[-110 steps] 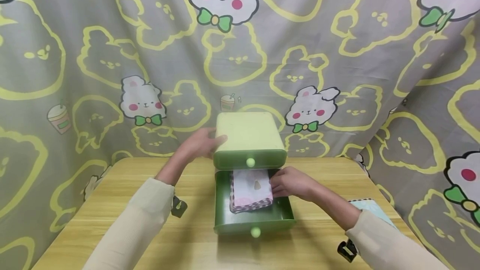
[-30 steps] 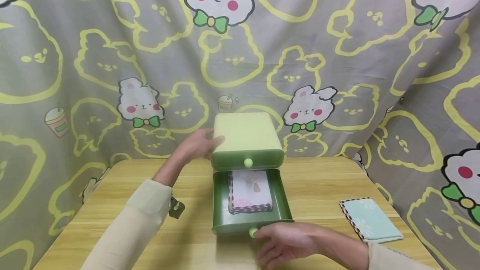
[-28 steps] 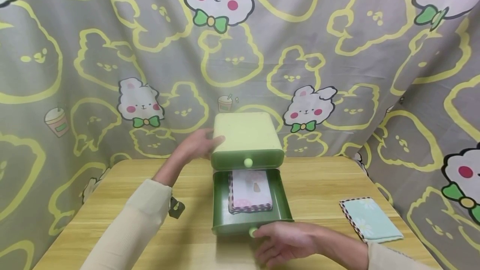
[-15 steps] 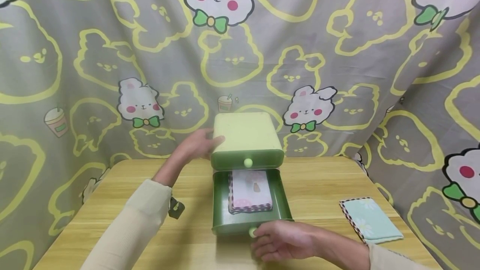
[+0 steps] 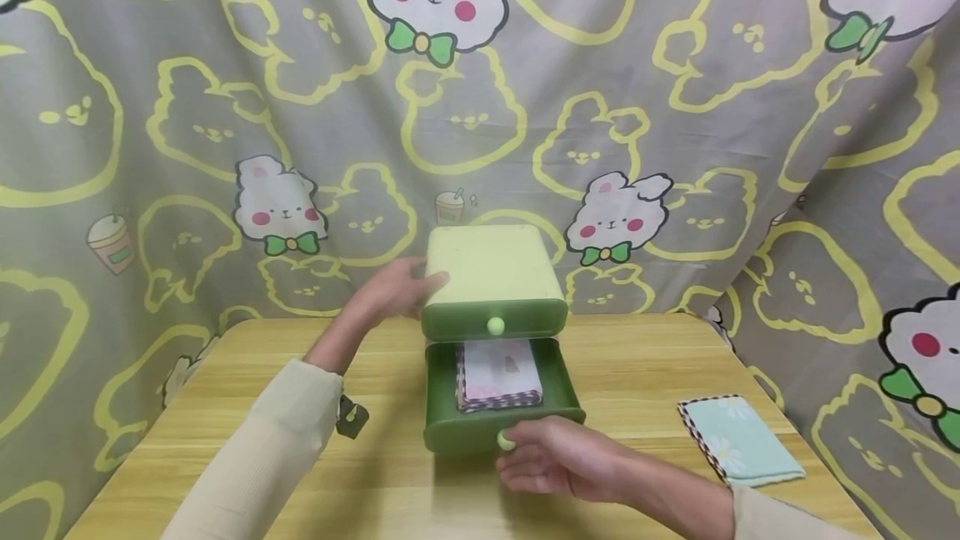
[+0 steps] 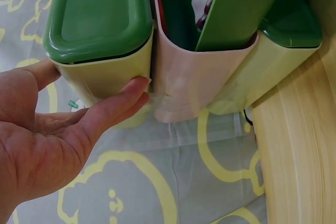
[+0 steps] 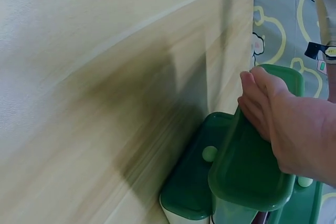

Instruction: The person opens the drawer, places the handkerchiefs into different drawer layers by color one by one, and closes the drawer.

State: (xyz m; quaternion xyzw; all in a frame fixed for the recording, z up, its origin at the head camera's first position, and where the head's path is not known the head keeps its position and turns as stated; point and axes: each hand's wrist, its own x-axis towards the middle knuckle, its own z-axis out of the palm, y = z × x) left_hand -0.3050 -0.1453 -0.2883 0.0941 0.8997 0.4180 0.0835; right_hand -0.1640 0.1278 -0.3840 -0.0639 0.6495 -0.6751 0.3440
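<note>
A small chest of drawers with a pale yellow top [image 5: 491,261] and green fronts stands on the wooden table. My left hand [image 5: 397,288] rests on its left side, thumb over the top edge, fingers extended along the side wall [image 6: 113,77]. The pink middle casing [image 6: 184,77] has its green drawer [image 5: 450,432] pulled partway out. A folded white cloth [image 5: 498,369] with a checked border lies inside. My right hand [image 5: 558,461] pinches the drawer's light green knob [image 5: 506,440]. In the right wrist view, that hand [image 7: 294,124] hides the knob, its fingers at the drawer front [image 7: 252,166].
A folded light blue cloth [image 5: 742,440] with a checked edge lies on the table [image 5: 637,357] to the right. Behind hangs a grey patterned curtain [image 5: 480,90]. The top drawer front [image 5: 450,321] and bottom drawer front [image 7: 194,182] are pushed in.
Earlier, my right hand was at the white cloth in the drawer, then moved to the knob. The drawer has since slid slightly inward. The left hand has stayed on the chest.
</note>
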